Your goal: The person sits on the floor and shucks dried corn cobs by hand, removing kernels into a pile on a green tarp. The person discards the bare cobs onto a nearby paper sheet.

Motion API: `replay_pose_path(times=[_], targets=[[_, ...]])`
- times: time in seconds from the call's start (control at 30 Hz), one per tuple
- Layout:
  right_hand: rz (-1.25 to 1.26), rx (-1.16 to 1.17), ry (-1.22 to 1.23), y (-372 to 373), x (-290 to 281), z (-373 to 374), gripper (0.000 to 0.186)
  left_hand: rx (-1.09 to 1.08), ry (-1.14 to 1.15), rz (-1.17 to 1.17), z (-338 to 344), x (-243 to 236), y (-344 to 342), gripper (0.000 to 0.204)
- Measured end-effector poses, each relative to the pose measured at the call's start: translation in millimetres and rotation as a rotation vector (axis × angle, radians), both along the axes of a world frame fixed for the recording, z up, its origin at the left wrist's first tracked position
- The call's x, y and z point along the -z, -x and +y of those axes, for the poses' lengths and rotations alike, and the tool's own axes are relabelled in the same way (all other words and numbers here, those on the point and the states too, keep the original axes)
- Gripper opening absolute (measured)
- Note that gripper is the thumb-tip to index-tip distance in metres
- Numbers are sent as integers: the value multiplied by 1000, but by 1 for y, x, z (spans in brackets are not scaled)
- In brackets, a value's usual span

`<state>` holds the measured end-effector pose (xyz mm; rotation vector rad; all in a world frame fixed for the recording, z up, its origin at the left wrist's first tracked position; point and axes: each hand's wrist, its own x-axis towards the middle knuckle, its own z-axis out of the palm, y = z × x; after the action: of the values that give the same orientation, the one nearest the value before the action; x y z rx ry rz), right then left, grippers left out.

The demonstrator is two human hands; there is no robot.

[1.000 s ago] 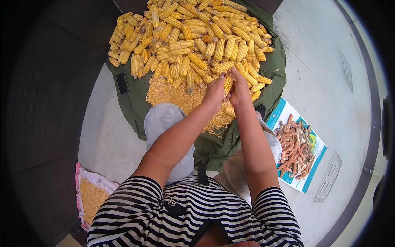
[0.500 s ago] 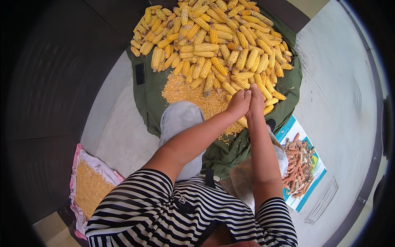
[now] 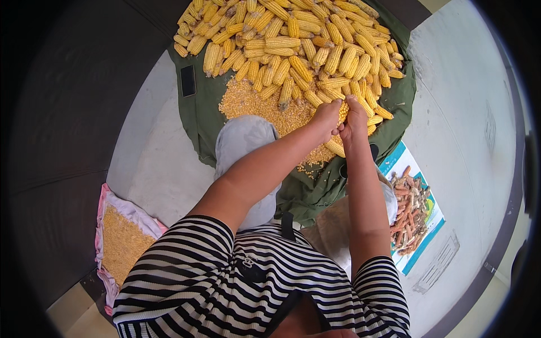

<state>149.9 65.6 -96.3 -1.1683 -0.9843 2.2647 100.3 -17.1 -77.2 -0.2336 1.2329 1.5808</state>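
Between my two hands is a yellow corn cob (image 3: 342, 112), mostly covered by the fingers. My left hand (image 3: 327, 119) is wrapped round its left side, and my right hand (image 3: 355, 120) closes on it from the right. Both hands are over the near right part of a big heap of dried corn cobs (image 3: 293, 42). Left of them, loose corn kernels (image 3: 253, 107) lie spread at the heap's near edge. A dark green cloth (image 3: 200, 124) lies under the heap and the kernels.
A dark phone (image 3: 187, 80) lies on the cloth's left part. To the right, stripped cobs (image 3: 409, 211) are piled on a white and blue sheet (image 3: 420, 256). At lower left, a pink-edged sack (image 3: 134, 208) holds kernels. My knee (image 3: 245, 146) is close to the loose kernels.
My hands have parted slightly at the fingertips, so the yellow cob between them now shows. The whole scene sits a little higher in the view.
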Motion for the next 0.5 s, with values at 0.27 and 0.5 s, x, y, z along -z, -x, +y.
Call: replay_pose_path(times=[0.27, 0.5], targets=[[37, -97, 90, -1, -25, -4, 12, -33, -108, -211, -2, -8, 22, 24], [73, -29, -102, -2, -11, -12, 16, 60, 53, 69, -6, -18, 4, 28]])
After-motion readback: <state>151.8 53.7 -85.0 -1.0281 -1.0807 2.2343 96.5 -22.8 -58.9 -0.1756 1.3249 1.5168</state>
